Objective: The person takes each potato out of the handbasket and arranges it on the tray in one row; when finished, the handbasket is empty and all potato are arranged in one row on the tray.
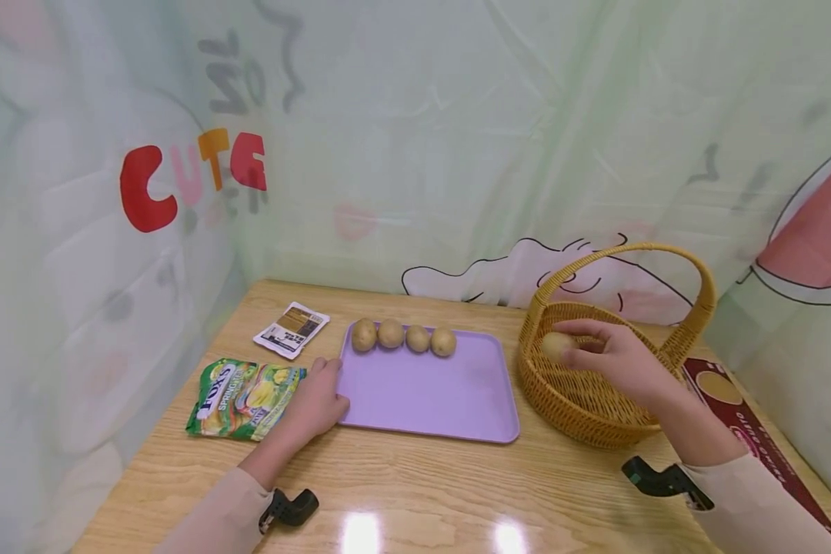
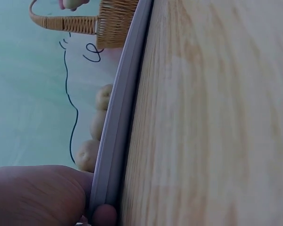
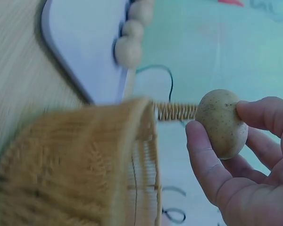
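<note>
A potato [image 3: 221, 123] is pinched between the thumb and fingers of my right hand [image 1: 612, 360]. In the head view that hand overlaps the opening of the wicker basket [image 1: 568, 412], which has a tall arched handle. My left hand [image 1: 316, 398] grips the left edge of a lilac tray [image 1: 429, 392]; in the left wrist view a fingertip [image 2: 105, 215] presses against the tray's outer wall. Several potatoes [image 1: 390, 334] stand in a row along the tray's back edge, at its left side and middle.
Left of the tray lie a green Fox's packet [image 1: 249, 396], close by my left hand, and a smaller white and brown pouch [image 1: 292, 329] behind it. A dark red flat box [image 1: 755, 431] lies right of the basket. A printed curtain [image 1: 415, 154] hangs behind the wooden table [image 1: 415, 485].
</note>
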Motion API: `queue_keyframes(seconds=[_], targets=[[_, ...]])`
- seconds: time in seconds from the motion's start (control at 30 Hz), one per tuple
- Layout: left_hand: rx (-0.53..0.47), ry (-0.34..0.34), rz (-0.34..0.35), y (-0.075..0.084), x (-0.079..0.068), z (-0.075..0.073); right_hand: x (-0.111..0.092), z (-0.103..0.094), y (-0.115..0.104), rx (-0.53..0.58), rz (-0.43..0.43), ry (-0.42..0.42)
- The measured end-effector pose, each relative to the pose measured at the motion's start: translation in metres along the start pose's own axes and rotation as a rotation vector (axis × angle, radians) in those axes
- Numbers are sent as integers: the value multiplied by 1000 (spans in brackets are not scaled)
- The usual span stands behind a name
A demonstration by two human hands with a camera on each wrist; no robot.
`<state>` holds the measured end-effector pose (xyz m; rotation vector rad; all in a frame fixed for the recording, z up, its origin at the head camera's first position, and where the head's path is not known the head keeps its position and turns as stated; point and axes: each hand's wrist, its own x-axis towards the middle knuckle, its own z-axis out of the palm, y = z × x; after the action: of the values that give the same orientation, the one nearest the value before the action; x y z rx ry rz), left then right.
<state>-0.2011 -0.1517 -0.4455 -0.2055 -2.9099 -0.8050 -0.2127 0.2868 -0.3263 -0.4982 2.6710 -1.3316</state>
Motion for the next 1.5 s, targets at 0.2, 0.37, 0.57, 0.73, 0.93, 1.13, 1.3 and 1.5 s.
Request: queue_keyframes(seconds=[0.2,0.37,0.57,0.73,0.93,1.13,1.3,1.5], targets=[[40,2,-38,1,0,0,8,24,-15,39,-8,-32],[98,-10,-54,3,0,-1,17,44,-24,95,-29,-58],[140,-22,-67,8,-3,-7,31,69,-28,153,-37,-65],[158,-29,-69,9,-5,-9,47,86,-27,196,13,-44],[141,-33,-73,7,-4,-10,71,103,-18,279,91,41],[154,-33,-82,6,-4,-9,91,119,-9,325,146,95],[165,-21,-63,8,-5,-8,102,125,-3,274,193,107],[175,-22,-59,10,-6,-9,113,129,10,225,235,129]])
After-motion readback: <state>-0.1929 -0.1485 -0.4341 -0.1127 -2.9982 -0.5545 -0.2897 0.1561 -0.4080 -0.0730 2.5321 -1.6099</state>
